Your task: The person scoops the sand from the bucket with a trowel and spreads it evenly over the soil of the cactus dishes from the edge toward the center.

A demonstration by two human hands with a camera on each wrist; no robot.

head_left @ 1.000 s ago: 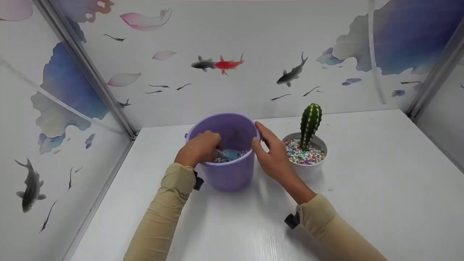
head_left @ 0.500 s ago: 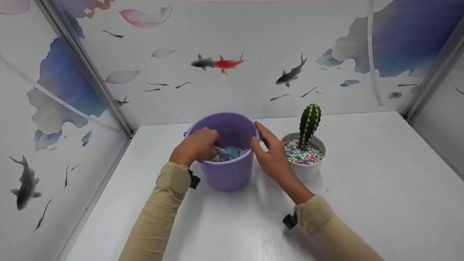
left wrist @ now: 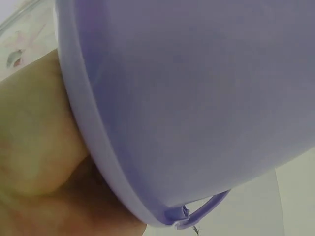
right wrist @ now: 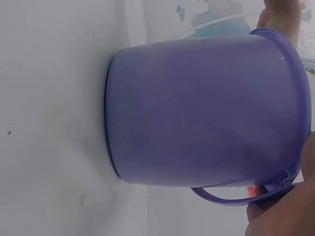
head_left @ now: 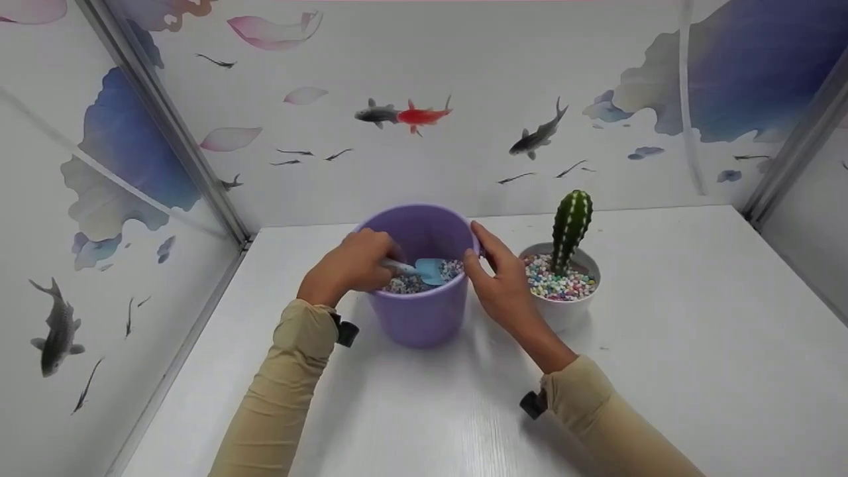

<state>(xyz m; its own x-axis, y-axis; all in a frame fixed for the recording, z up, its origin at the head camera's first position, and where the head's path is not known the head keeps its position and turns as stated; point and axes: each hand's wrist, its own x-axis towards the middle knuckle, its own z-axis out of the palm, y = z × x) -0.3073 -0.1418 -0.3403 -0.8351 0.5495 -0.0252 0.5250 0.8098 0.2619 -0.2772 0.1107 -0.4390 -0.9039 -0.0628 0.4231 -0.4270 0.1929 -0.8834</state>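
Observation:
A purple bucket [head_left: 419,321] stands upright on the white table, with small multicoloured pebbles [head_left: 405,285] inside. My left hand [head_left: 351,265] reaches over its near left rim and grips the handle of a light blue toy shovel [head_left: 429,271], whose blade lies over the pebbles. In the left wrist view the bucket's wall hides the shovel and the fingertips. My right hand [head_left: 500,281] holds the bucket's right rim, thumb on the near side and fingers behind. The bucket's handle [right wrist: 224,200] hangs beside that hand in the right wrist view.
Close to the right of the bucket stands a white pot [head_left: 563,311] of coloured pebbles with a green cactus [head_left: 572,228] in it. White panels [head_left: 457,165] printed with fish and petals border the table [head_left: 689,318] at the back and sides.
The left hand has moved up and to the left, raising the shovel, and more of its blade and handle shows. The right hand stays on the bucket's rim.

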